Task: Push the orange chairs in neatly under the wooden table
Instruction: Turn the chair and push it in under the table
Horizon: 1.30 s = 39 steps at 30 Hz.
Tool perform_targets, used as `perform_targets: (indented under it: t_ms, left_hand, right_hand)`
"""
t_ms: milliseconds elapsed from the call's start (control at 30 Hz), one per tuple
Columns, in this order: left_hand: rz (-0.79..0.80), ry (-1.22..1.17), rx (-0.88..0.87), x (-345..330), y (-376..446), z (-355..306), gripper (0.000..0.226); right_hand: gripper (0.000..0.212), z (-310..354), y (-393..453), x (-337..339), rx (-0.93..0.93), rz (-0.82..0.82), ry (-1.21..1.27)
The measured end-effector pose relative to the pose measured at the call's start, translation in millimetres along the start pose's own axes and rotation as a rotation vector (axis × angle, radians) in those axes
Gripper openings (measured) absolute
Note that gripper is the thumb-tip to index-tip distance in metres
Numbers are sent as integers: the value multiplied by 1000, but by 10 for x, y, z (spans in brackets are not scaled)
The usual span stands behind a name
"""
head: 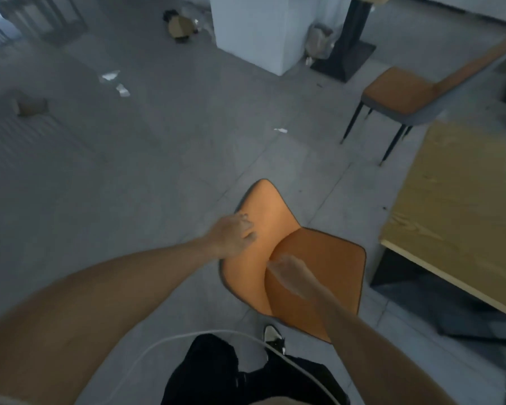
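An orange chair [319, 258] stands on the grey floor just in front of me, to the left of the wooden table [462, 200], apart from it. My left hand [234, 232] lies on the left edge of its backrest, fingers curled over the rim. My right hand [289, 273] rests where backrest and seat meet; the motion blur hides whether it grips. A second orange chair [403, 89] with a grey shell and thin black legs stands farther back, near the table's far end.
A white pillar [251, 27] and a black table base [348, 51] stand at the back. Paper scraps [114, 80] and a brown bag [181, 27] litter the floor. A white cable [187, 337] hangs before my dark trousers and shoe [273, 337].
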<state>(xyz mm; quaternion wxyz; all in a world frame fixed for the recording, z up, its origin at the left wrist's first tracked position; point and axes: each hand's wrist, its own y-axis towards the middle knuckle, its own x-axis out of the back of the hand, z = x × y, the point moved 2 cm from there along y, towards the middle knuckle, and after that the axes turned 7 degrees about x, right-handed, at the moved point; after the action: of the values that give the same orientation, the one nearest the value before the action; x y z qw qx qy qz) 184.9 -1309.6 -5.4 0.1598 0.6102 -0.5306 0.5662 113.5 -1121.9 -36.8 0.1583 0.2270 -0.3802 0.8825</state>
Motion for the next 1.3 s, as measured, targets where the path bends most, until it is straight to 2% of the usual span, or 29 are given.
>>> perform_targets:
  t_ms: [67, 133, 167, 267, 333, 367, 400, 433, 500, 533, 600, 667, 767, 833, 867, 900, 967, 1000, 1100, 1167, 1300]
  left_hand:
    - [6, 63, -63, -23, 56, 73, 40]
    - [18, 105, -149, -4, 275, 304, 40]
    - [8, 147, -240, -24, 355, 389, 40]
    - [-32, 257, -449, -75, 509, 617, 39]
    - [-27, 267, -573, -99, 613, 706, 43]
    - [-42, 247, -598, -98, 613, 713, 45]
    - [-62, 226, -595, -46, 620, 668, 46]
    - [-21, 207, -622, -41, 623, 681, 44]
    - [-28, 212, -643, -71, 628, 731, 39]
    - [-52, 221, -680, -89, 585, 705, 36]
    - [-115, 222, -699, -63, 568, 709, 35]
    - [-165, 206, -809, -79, 457, 560, 45]
    - [-191, 231, -839, -212, 222, 402, 58]
    - [-109, 253, -838, -374, 13, 305, 68]
    - [-41, 274, -861, -514, -177, 187, 75]
    - [59, 302, -810, -575, -211, 225, 84]
    - [187, 378, -833, -901, -687, 13, 102]
    - [232, 411, -804, -953, -760, 75, 106]
    - [270, 488, -899, -1502, -1554, 125, 97]
    - [283, 441, -952, -1922, -2219, 166, 92]
    - [258, 369, -1003, -2271, -2904, 264, 82]
  right_hand:
    - [58, 97, -27, -160, -2, 63, 64]
    - [87, 264, 186, -402, -54, 32, 153]
    - [93, 379, 228, -517, -68, 0, 188]
    - [87, 599, 349, -805, -142, -159, 329]
    - [97, 687, 409, -948, -217, -231, 436]
    - [102, 706, 407, -996, -225, -255, 412]
    - [99, 702, 421, -976, -221, -272, 320]
    - [85, 767, 407, -1066, -246, -324, 250]
    - [46, 881, 395, -1164, -244, -427, 184]
    - [34, 930, 316, -1205, -265, -460, 175]
    - [24, 975, 211, -1247, -271, -452, 154]
    - [22, 875, -103, -1332, -304, -503, 104]
    - [23, 661, -555, -1495, -384, -573, 60]
    - [17, 483, -871, -1635, -450, -622, 70]
    - [14, 367, -1154, -1788, -499, -654, 86]
    - [12, 283, -1193, -1844, -501, -653, 58]
    - [13, 38, -1831, -2190, -562, -665, 42]
    - [16, -38, -1877, -2265, -538, -657, 14]
    - [21, -253, -2536, -2779, -565, -636, -21]
    - [21, -368, -3042, -3291, -616, -600, 17]
    - [33, -406, -3578, -3907, -678, -593, 86]
